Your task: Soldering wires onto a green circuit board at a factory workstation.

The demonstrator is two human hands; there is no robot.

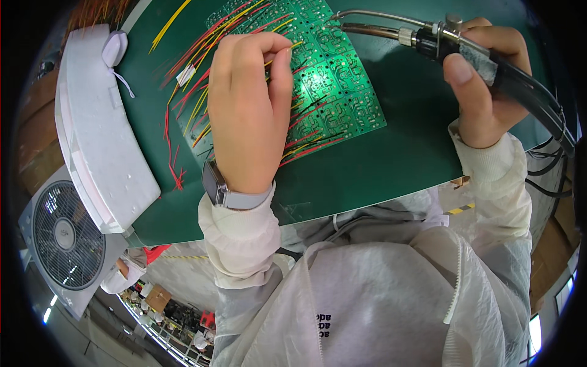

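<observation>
A green circuit board panel (342, 85) lies on the green tabletop, with rows of red, yellow and black wires (199, 52) across its left part and lower edge. Over those wires, my left hand (244, 104) is closed, thumb and forefinger pinching a thin yellow wire (298, 44) by the board. My right hand (483, 92) is wrapped round a black-handled soldering iron (431, 43) with a thin metal tube along its top. Its tip is over the upper part of the board, right of my left fingers; whether it touches is unclear.
On the left stand a long white foam piece (101, 134) and a small white object with a strap (115, 49). Loose yellow wires (168, 25) lie at the top. A grey box fan (67, 235) is beyond the table's left edge. Black cables (547, 174) hang at the right.
</observation>
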